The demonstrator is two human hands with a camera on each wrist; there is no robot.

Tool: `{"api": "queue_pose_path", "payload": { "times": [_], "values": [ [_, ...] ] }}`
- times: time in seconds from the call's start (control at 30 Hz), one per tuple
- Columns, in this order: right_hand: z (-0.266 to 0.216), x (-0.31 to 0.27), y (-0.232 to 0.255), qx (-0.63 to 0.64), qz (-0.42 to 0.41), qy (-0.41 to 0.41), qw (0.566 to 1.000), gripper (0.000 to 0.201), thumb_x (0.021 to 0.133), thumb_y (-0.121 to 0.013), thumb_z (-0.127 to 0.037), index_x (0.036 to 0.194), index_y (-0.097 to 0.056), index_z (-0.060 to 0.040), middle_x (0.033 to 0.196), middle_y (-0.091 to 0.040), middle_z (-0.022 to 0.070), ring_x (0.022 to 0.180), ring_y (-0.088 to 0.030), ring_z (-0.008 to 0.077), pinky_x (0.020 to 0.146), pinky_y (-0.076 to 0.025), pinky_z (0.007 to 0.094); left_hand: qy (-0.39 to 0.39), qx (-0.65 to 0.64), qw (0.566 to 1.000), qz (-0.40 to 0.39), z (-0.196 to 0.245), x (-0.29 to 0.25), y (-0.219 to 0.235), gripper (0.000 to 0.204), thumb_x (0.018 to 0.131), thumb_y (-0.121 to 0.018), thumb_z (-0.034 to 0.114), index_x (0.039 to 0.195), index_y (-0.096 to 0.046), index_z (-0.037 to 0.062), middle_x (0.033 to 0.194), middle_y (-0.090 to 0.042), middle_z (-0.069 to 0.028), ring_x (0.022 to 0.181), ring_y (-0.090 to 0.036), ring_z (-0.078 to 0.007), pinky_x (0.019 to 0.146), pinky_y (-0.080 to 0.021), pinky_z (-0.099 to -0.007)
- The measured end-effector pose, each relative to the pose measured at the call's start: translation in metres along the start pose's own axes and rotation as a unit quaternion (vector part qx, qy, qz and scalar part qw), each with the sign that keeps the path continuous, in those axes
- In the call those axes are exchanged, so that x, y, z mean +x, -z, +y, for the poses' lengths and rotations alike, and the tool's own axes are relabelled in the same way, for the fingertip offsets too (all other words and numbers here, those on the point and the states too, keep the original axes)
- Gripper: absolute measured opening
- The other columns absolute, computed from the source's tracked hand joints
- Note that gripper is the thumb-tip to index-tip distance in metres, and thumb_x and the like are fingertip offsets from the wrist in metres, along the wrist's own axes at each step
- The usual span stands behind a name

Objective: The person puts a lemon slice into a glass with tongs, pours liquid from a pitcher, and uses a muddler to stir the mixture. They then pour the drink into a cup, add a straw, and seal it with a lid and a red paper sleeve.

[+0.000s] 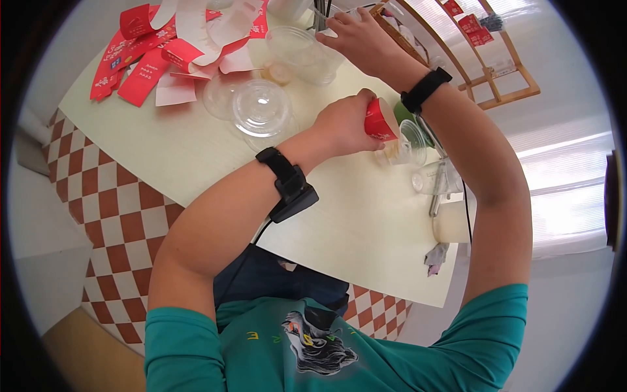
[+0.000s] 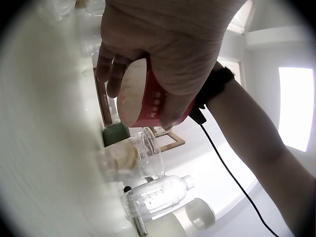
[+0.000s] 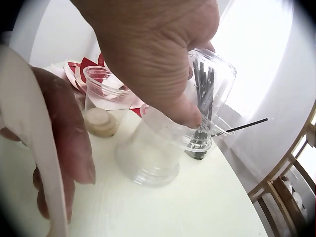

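Note:
My left hand (image 1: pixel 343 124) grips a red paper cup (image 1: pixel 381 121) above the table; in the left wrist view its thumb and fingers wrap the cup (image 2: pixel 153 101), whose pale inside shows. My right hand (image 1: pixel 367 44) reaches over the clear plastic cups (image 1: pixel 319 70) at the table's far side. In the right wrist view, its thumb lies over the rim of a tilted clear cup (image 3: pixel 150 155), beside a clear container (image 3: pixel 222 81) with dark, thin sticks. The fingers of the right hand (image 3: pixel 153 49) are partly hidden, and whether they touch the container is unclear.
Red and white paper pieces (image 1: pixel 147 72) cover the table's far left. Clear lids (image 1: pixel 261 108) lie near the middle. A clear cup (image 1: pixel 411 144), a clear bottle (image 1: pixel 434 178) and a pale container (image 1: pixel 452 222) stand along the right. A wooden rack (image 1: pixel 513 95) is beyond.

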State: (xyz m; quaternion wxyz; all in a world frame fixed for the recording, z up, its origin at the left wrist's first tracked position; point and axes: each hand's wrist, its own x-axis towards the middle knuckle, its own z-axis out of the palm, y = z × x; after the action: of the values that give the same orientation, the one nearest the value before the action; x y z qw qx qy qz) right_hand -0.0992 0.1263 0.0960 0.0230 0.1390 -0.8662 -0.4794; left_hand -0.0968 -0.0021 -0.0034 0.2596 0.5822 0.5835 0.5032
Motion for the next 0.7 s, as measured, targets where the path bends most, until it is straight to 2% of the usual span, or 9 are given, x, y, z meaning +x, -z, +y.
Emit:
{"api": "queue_pose_path", "payload": {
  "times": [0.07, 0.17, 0.3, 0.4, 0.47, 0.5, 0.53, 0.6, 0.7],
  "values": [
    [-0.006, -0.001, -0.001, -0.026, -0.114, -0.024, 0.993, 0.070, 0.068, -0.072, -0.005, 0.133, -0.047, -0.0084, 0.126, -0.053, 0.0029, 0.127, -0.042, 0.0191, 0.104, -0.035, 0.0383, 0.005, 0.002, 1.000, -0.002, -0.001, 0.000, -0.001, 0.082, 0.061, -0.084, 0.028, 0.127, -0.043, 0.0008, 0.111, -0.062, -0.0190, 0.102, -0.061, -0.0331, 0.087, -0.050, -0.0367],
    [-0.005, -0.003, -0.017, -0.026, -0.141, -0.004, 0.990, 0.068, 0.068, -0.072, -0.006, 0.132, -0.048, -0.0103, 0.127, -0.052, 0.0040, 0.129, -0.040, 0.0214, 0.102, -0.037, 0.0395, 0.001, -0.002, 1.000, 0.001, -0.001, 0.000, -0.001, 0.082, 0.061, -0.084, 0.028, 0.127, -0.043, 0.0011, 0.112, -0.061, -0.0190, 0.103, -0.061, -0.0329, 0.087, -0.050, -0.0366],
    [-0.001, -0.012, -0.019, -0.027, -0.098, 0.004, 0.995, 0.068, 0.069, -0.072, -0.008, 0.132, -0.049, -0.0125, 0.129, -0.051, 0.0040, 0.129, -0.040, 0.0217, 0.100, -0.040, 0.0372, 0.009, 0.002, 1.000, -0.007, -0.001, 0.001, -0.001, 0.082, 0.061, -0.084, 0.028, 0.127, -0.043, 0.0012, 0.113, -0.061, -0.0184, 0.103, -0.061, -0.0321, 0.087, -0.050, -0.0367],
    [0.018, -0.026, 0.007, 0.032, -0.008, -0.002, 0.999, 0.060, 0.072, -0.069, -0.005, 0.129, -0.053, -0.0106, 0.127, -0.054, 0.0050, 0.121, -0.050, 0.0234, 0.092, -0.045, 0.0368, 0.006, -0.009, 1.000, -0.008, -0.002, 0.001, -0.002, 0.082, 0.062, -0.084, 0.028, 0.128, -0.043, 0.0012, 0.113, -0.061, -0.0179, 0.104, -0.061, -0.0310, 0.087, -0.050, -0.0364],
    [0.019, -0.041, 0.045, 0.257, -0.056, -0.188, 0.946, 0.043, 0.078, -0.065, -0.014, 0.119, -0.057, -0.0068, 0.113, -0.059, 0.0094, 0.107, -0.056, 0.0262, 0.097, -0.042, 0.0355, 0.003, -0.027, 1.000, 0.009, -0.001, 0.000, -0.002, 0.083, 0.062, -0.084, 0.028, 0.128, -0.042, 0.0012, 0.114, -0.061, -0.0175, 0.105, -0.061, -0.0305, 0.087, -0.050, -0.0360],
    [0.009, -0.061, 0.038, 0.266, 0.049, -0.245, 0.931, 0.045, 0.075, -0.068, -0.005, 0.119, -0.061, -0.0051, 0.110, -0.063, 0.0043, 0.086, -0.062, 0.0168, 0.070, -0.049, 0.0305, 0.001, -0.027, 1.000, 0.005, 0.000, 0.000, -0.001, 0.083, 0.062, -0.084, 0.028, 0.128, -0.042, 0.0012, 0.114, -0.061, -0.0175, 0.105, -0.061, -0.0305, 0.087, -0.050, -0.0360],
    [0.001, -0.072, 0.052, 0.264, 0.048, -0.248, 0.931, 0.045, 0.075, -0.068, -0.005, 0.119, -0.061, -0.0051, 0.110, -0.063, 0.0043, 0.086, -0.062, 0.0168, 0.070, -0.049, 0.0305, 0.005, -0.037, 0.999, 0.019, 0.002, -0.001, 0.000, 0.083, 0.063, -0.084, 0.029, 0.129, -0.041, 0.0014, 0.115, -0.061, -0.0173, 0.105, -0.061, -0.0302, 0.087, -0.051, -0.0358],
    [-0.026, -0.096, 0.090, 0.460, 0.026, -0.416, 0.784, 0.031, 0.078, -0.071, -0.022, 0.101, -0.069, -0.0009, 0.084, -0.068, 0.0068, 0.062, -0.059, 0.0170, 0.061, -0.048, 0.0304, 0.007, -0.047, 0.998, 0.029, 0.006, -0.002, -0.001, 0.083, 0.063, -0.084, 0.029, 0.129, -0.041, 0.0017, 0.116, -0.061, -0.0172, 0.106, -0.061, -0.0300, 0.087, -0.051, -0.0355],
    [-0.075, -0.123, 0.092, 0.543, 0.053, -0.472, 0.692, 0.037, 0.077, -0.074, -0.027, 0.100, -0.069, 0.0008, 0.082, -0.068, 0.0090, 0.056, -0.055, 0.0142, 0.057, -0.046, 0.0283, 0.031, -0.023, 0.998, 0.045, 0.003, 0.000, -0.004, 0.083, 0.065, -0.084, 0.030, 0.130, -0.040, 0.0027, 0.117, -0.060, -0.0174, 0.106, -0.061, -0.0295, 0.087, -0.051, -0.0352]
  ]
}}
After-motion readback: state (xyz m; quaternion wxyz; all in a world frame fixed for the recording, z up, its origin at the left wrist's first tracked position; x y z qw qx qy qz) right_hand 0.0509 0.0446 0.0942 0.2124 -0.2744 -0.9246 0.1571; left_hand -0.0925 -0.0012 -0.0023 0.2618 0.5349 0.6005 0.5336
